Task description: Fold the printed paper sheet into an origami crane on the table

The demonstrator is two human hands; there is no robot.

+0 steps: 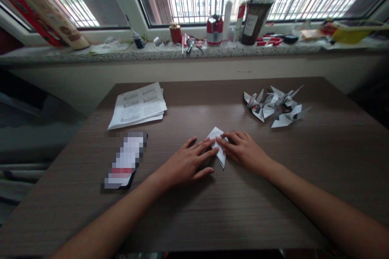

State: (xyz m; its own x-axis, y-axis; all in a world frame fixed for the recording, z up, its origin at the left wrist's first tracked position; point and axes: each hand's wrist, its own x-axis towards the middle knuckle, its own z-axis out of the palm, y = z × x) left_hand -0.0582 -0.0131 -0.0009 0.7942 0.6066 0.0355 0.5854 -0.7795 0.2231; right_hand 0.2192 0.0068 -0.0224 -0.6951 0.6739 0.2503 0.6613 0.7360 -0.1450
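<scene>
A small folded piece of printed paper [216,132], narrow and kite-shaped, lies on the table with its long point towards me. From the left, my left hand [192,160] rests its stretched fingertips on the paper, fingers apart and thumb on the tabletop side. My right hand [243,149] lies against the right edge, its fingertips touching the paper's upper and middle part. Both hands press from above rather than grasp. Fingers cover part of the folds.
Several folded paper figures [275,105] sit at the back right of the wooden table [194,222]. A stack of printed sheets [138,105] lies back left, with a phone [126,160] nearer me. On the windowsill stand a can [214,30], a drink cup [257,18] and small items.
</scene>
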